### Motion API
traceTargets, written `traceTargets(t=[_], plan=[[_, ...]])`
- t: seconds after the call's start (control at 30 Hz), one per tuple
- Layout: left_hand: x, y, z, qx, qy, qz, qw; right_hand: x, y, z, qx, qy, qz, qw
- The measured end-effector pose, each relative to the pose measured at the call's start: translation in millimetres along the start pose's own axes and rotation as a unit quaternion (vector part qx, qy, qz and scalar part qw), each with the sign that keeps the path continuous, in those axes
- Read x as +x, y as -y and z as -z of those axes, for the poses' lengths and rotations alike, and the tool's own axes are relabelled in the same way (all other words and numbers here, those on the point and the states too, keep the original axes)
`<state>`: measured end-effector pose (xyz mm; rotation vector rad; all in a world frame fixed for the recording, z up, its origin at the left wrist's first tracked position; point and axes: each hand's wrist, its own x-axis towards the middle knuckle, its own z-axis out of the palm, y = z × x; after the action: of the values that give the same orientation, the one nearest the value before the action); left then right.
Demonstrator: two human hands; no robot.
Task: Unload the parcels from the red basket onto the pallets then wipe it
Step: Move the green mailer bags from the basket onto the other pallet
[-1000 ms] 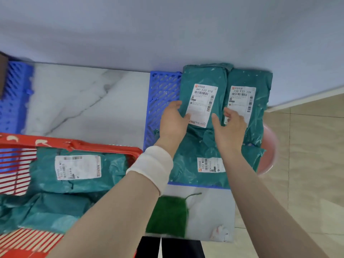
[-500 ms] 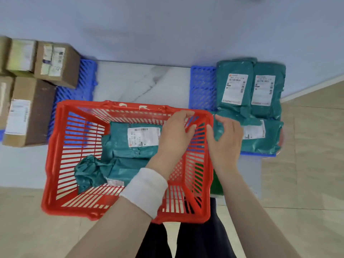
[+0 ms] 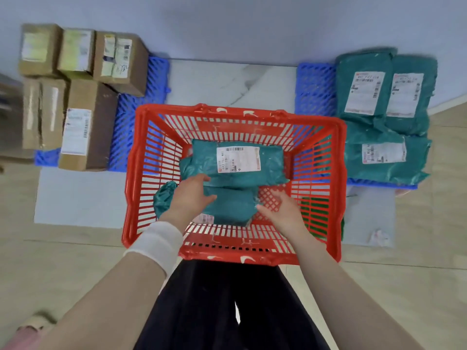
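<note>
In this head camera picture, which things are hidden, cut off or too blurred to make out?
- Label text on the top teal parcel: too blurred to read.
- Lower teal parcel: its label is almost fully hidden under the left hand.
- Green cloth: seen only through the red basket wall.
- Cardboard boxes: the leftmost is cut off by the frame edge.
- Whether the right hand touches the parcel: unclear.

The left hand point(image 3: 190, 198) covers part of the lower green parcel point(image 3: 231, 207); label print is blurred; the leftmost cardboard box point(image 3: 10, 117) runs off-frame.
</note>
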<state>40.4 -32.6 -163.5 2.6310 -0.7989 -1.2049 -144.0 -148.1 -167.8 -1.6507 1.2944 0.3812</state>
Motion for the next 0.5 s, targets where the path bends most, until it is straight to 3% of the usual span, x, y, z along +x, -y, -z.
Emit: traceTargets(t=[0.13,0.23,0.33,0.5], plan=[[4,21,2,0.076,0.038,-0.035,0.996,5,2,-21,-0.032,0.038,-0.016,0.999],[19,42,-4,0.165,0.077,-0.081,0.980,17,7,-43,-0.124,0.024,-0.004,0.992],[37,59,-16,0.218,0.110,-0.103,0.964,35,17,-71,-0.255,0.001,0.081,0.963],[56,70,-47,0.247,0.138,-0.085,0.955,57,20,-118,-0.339,0.059,0.170,0.923]])
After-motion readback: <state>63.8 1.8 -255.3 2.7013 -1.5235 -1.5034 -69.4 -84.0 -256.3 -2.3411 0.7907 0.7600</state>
